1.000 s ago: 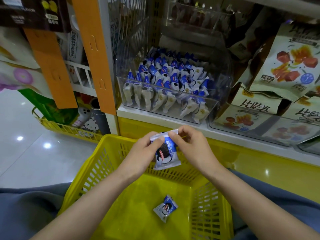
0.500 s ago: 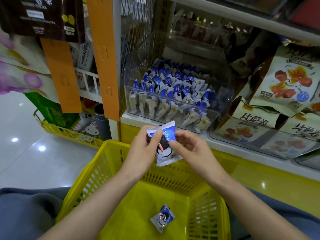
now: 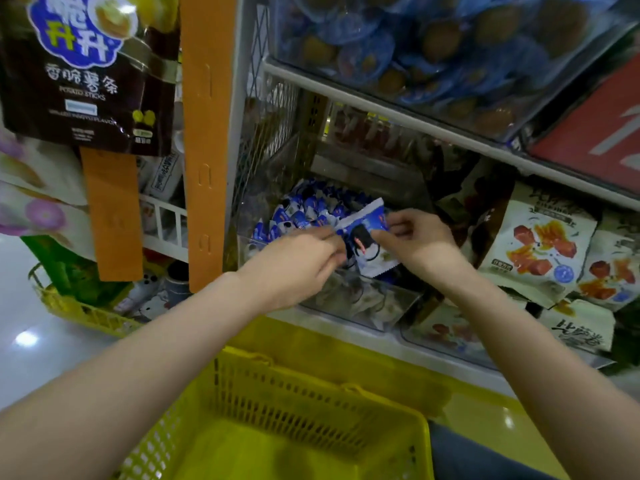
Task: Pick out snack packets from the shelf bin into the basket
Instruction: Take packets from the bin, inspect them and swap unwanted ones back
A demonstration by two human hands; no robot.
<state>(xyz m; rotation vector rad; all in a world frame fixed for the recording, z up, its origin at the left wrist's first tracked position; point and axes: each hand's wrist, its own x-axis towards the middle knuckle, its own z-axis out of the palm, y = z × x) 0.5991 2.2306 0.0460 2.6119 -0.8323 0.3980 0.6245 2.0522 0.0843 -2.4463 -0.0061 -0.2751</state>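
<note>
Left hand (image 3: 298, 263) reaches forward, fingers pinching the left edge of a blue-white snack packet (image 3: 363, 239), right hand (image 3: 420, 242) pinching its right edge, packet held tilted over clear shelf bin (image 3: 367, 304), yellow basket (image 3: 311, 377) below.

Glossy white floor (image 3: 24, 372) with light glints, white wire shelving (image 3: 408, 124), orange hanging strip (image 3: 207, 133)

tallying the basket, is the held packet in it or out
Out: left hand and right hand hold the packet at the shelf bin, away from the basket.
</note>
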